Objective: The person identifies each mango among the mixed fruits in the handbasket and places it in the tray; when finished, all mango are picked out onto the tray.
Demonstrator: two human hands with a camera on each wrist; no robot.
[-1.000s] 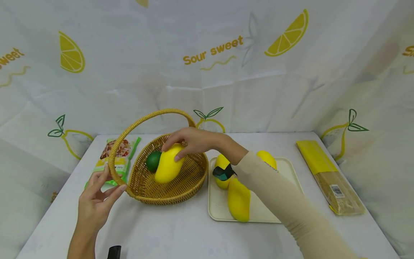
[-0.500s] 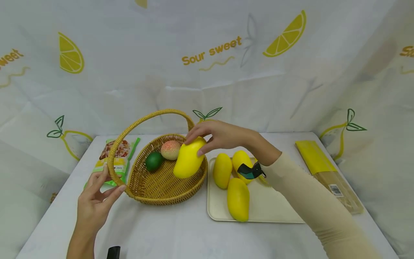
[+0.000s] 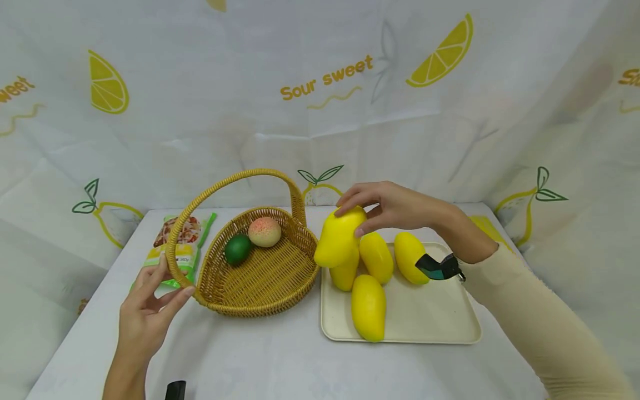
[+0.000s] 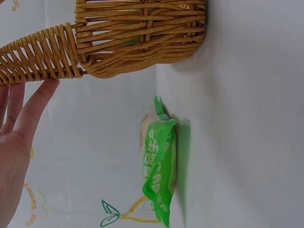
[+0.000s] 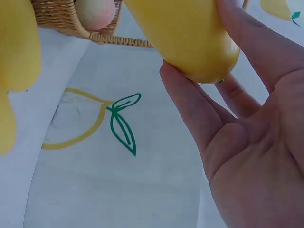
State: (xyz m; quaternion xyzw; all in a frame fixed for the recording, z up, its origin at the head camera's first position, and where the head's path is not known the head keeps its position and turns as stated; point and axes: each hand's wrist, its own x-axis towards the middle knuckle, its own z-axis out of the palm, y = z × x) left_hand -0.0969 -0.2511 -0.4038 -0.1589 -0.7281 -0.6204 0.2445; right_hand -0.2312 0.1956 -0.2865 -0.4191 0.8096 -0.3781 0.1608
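Note:
A yellow mango (image 3: 341, 236) hangs over the left end of the cream tray (image 3: 430, 328). My right hand (image 3: 387, 205) grips it from above between thumb and fingers; in the right wrist view the mango (image 5: 190, 38) fills the grasp. Several more mangoes lie on the tray, among them one mango (image 3: 369, 308) at its front edge. My left hand (image 3: 150, 311) holds the wicker basket (image 3: 257, 308) by the foot of its handle, the thumb in front. Inside the basket sit a dark green fruit (image 3: 238, 249) and a pink-speckled peach (image 3: 265, 231), side by side.
Behind the left hand lies a green and yellow food packet (image 3: 182, 244), its green edge (image 4: 161, 161) facing the left wrist camera. A yellow and brown packet (image 3: 487, 228) is mostly hidden by the right forearm. A printed curtain (image 3: 320, 133) backs the table.
My right hand has lifted the mango out of the basket and carried it right, over the tray. The peach it covered now shows. My left hand stays at the handle.

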